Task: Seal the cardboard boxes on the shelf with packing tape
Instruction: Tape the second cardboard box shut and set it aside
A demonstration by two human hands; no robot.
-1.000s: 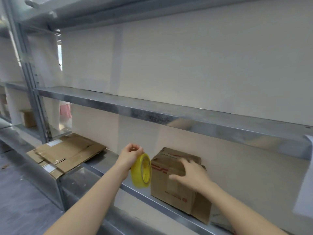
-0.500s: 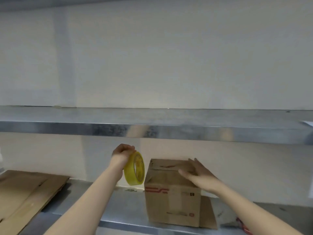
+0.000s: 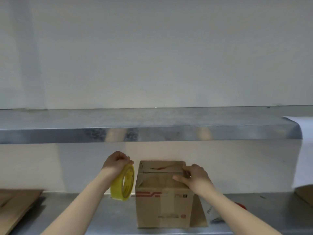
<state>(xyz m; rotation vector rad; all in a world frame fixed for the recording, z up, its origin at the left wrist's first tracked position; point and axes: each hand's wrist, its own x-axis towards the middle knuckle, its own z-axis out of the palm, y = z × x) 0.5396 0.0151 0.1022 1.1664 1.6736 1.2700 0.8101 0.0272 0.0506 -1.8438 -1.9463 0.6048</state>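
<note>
Cardboard box: on the lower metal shelf.
Left hand: fingers curled round yellow tape roll, just left of box.
Right hand: fingers curled over box's top right edge.

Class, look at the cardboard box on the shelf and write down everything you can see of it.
The box is brown cardboard, roughly cube-shaped, standing upright on the metal shelf. Its front carries a red striped logo at upper left, a red round mark low down, and a pale tape strip down the middle. The top flaps are folded in, the near one sagging. The right hand grips its top right edge. A cardboard flap juts out at its lower right.
</note>
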